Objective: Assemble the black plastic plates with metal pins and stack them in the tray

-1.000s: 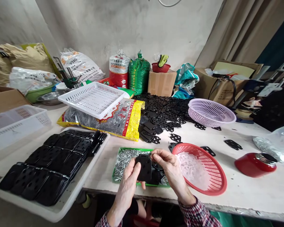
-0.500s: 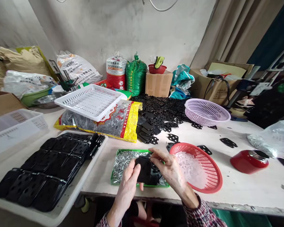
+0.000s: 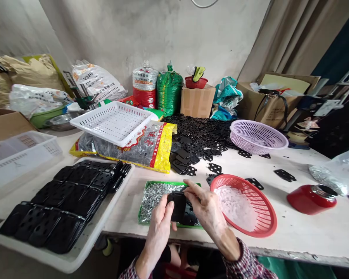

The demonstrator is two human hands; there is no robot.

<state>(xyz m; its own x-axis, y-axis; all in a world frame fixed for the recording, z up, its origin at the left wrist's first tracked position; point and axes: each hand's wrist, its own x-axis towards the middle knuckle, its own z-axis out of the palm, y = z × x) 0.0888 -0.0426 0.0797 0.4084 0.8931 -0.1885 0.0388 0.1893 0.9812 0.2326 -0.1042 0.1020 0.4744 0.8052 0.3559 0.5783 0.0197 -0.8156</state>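
Over the green tray (image 3: 140,207) of small silvery metal pins (image 3: 155,195), my left hand (image 3: 159,221) grips a flat black plate (image 3: 178,207), its thumb on the near face. My right hand (image 3: 206,205) is bent in at the plate's upper right edge, with thumb and fingers drawn together. Whatever those fingertips hold is hidden. More black plates (image 3: 190,219) lie in the tray beneath my hands. Close by my right wrist is a red basket (image 3: 263,205) of small whitish pieces (image 3: 235,209).
At the left, a white tray (image 3: 84,254) bears rows of stacked black plates (image 3: 66,193). A heap of loose black plates (image 3: 203,133) covers the table's back middle, beside a purple basket (image 3: 257,135). A red flask (image 3: 310,199) lies at the right; a white tray (image 3: 113,122) rests on a plastic sack (image 3: 139,151).
The view has shifted slightly, so the scene sits a little to the right. My left hand still holds the black plate, and my right fingers stay at its edge with only slight movement.
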